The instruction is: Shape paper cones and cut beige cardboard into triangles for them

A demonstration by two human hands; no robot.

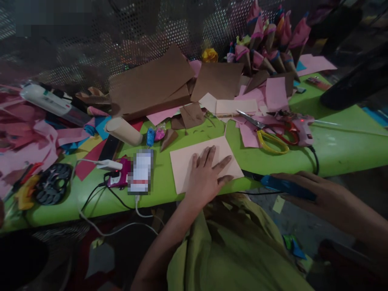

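Left hand flat, open on pale paper sheet; right hand grip closed around blue tool

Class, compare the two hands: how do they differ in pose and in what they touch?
The left hand lies flat, fingers spread, on a pale sheet; the right hand is wrapped around a blue tool. The left rests on the green table; the right hangs past its edge. Both are bare.

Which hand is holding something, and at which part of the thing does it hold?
The right hand grips a blue tool around its rear body, with the dark tip free. The left hand holds nothing; it lies flat on a pale paper sheet.
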